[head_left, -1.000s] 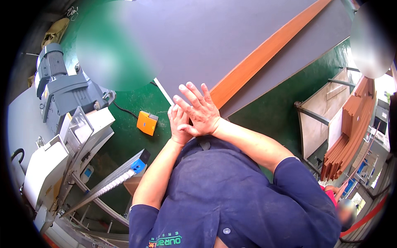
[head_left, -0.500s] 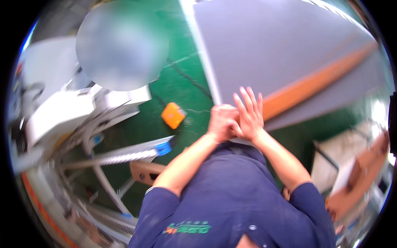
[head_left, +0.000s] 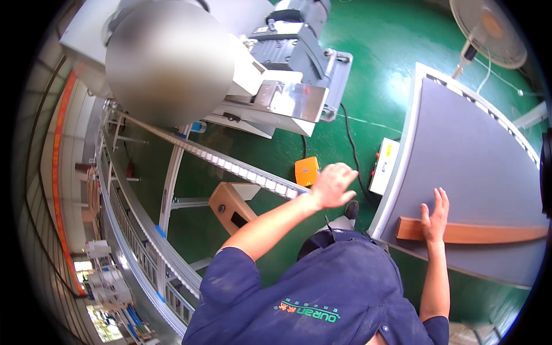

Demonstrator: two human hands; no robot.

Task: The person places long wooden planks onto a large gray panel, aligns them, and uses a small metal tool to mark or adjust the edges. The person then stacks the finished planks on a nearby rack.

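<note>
A long brown wooden board (head_left: 477, 234) lies along the near part of a grey conveyor belt (head_left: 477, 155). My right hand (head_left: 435, 218) is over the board near its left end, fingers stretched and thumb apart; whether it touches the wood I cannot tell. My left hand (head_left: 333, 185) hangs in the air over the floor, thumb apart and fingers loosely bent, with nothing visible in it. Below and beyond it is an orange-yellow foot pedal box (head_left: 306, 171) on the green floor.
A roller track (head_left: 230, 165) runs at the left, near a tan wooden box (head_left: 233, 208). Farther off stands a machine with a grey motor (head_left: 290, 49). A white control box (head_left: 384, 167) sits beside the belt. A fan (head_left: 489, 31) stands at the far right. Black cables cross the floor.
My hands, close together before, are now wide apart. The right is over the board; the left is out to the left. The view has turned left, showing more of the roller track and machine.
</note>
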